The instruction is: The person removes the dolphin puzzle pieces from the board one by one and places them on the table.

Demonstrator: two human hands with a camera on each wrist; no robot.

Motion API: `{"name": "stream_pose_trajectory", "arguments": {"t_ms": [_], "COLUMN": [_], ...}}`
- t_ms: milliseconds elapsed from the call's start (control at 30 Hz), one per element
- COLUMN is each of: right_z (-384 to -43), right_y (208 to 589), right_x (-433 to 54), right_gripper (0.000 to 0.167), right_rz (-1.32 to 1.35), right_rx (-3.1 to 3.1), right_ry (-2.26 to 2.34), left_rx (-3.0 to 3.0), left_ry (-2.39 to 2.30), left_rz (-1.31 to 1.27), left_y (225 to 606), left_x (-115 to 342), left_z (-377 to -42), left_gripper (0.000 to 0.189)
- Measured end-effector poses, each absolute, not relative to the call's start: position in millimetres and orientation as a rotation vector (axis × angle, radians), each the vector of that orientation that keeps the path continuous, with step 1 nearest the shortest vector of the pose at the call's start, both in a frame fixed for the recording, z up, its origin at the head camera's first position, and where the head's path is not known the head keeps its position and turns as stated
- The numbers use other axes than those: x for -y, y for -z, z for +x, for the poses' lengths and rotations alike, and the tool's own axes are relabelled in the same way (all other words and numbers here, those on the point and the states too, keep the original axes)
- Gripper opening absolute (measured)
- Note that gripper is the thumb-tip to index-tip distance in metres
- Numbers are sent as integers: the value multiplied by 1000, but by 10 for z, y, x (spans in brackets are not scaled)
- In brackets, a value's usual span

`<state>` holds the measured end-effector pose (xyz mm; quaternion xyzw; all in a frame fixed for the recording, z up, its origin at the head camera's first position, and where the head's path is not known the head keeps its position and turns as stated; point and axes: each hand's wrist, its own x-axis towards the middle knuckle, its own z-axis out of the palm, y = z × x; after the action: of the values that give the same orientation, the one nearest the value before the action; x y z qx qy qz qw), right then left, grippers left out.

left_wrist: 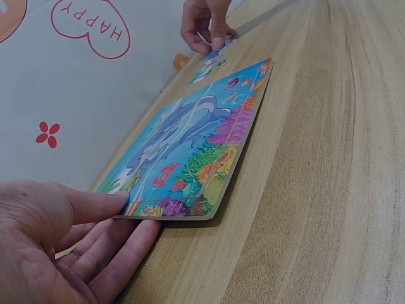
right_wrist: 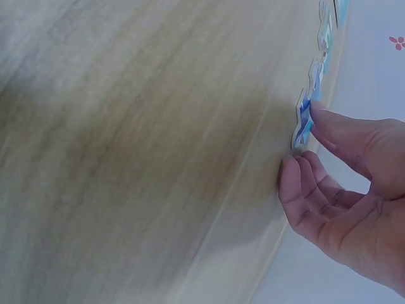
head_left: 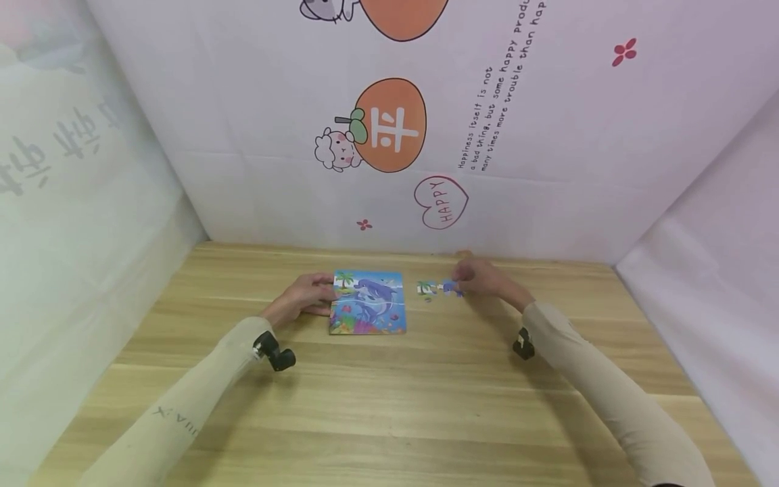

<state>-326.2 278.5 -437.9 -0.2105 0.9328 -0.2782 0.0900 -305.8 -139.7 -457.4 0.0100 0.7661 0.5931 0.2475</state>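
Note:
A square dolphin puzzle board (head_left: 368, 304) lies on the wooden table, showing a sea scene with palm and coral. At its left edge, my left hand (head_left: 307, 294) pinches the board, thumb on top and fingers at the underside, as the left wrist view shows. To the board's right is a short row of joined jigsaw pieces (head_left: 427, 288) with a palm tree and blue parts. My right hand (head_left: 479, 276) is at the right end of that row. In the right wrist view its thumb presses a blue jigsaw piece (right_wrist: 305, 117), with curled fingertips at the piece's end.
The wooden table (head_left: 377, 406) runs up to a white printed cloth wall (head_left: 274, 135) close behind the board and pieces. Cloth walls also stand at the left and right sides. A small orange shape (left_wrist: 181, 61) shows at the table's back edge.

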Motion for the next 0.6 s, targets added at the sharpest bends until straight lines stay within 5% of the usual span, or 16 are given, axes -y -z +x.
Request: {"name": "stream_pose_trajectory", "arguments": {"t_ms": [600], "right_z": [-3324], "right_y": [4175], "right_x": [-2433], "right_gripper": [14], "right_rz": [-703], "right_rx": [-2835], "right_ry": [768], "left_rx": [-2108], "left_ry": [-1601], "left_rz": [-6], "left_y": [4579], "left_x": [1386], "left_z": [-3074], "left_gripper": [63]}}
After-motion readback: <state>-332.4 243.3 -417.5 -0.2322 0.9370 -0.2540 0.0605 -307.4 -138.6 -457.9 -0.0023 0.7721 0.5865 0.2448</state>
